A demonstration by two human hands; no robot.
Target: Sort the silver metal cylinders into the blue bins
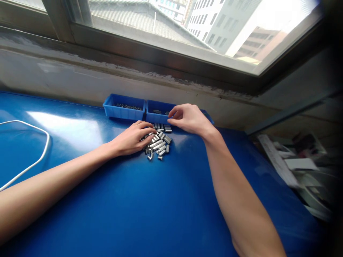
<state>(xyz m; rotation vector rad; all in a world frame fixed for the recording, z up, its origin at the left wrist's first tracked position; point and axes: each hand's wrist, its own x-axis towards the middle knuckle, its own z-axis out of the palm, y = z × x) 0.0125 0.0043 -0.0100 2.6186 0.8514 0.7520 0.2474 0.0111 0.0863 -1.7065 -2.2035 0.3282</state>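
Observation:
A pile of small silver metal cylinders (158,144) lies on the blue tabletop, some long and some short. My left hand (134,137) rests at the pile's left side, palm down, its fingers stretched out over the parts. Behind the pile, my right hand (187,117) hovers at the front rim of the middle blue bin (158,117). Its thumb and fingertips are curved and apart, with nothing visible between them. A few metal pieces (156,111) lie inside that bin. The left blue bin (124,113) holds many small dark metal parts (128,106).
Another blue bin (207,116) is mostly hidden behind my right hand. A white cable (44,150) curves across the left of the table (128,207). The window wall (88,76) stands behind the bins. Blurred papers and objects (300,164) are beyond the right edge.

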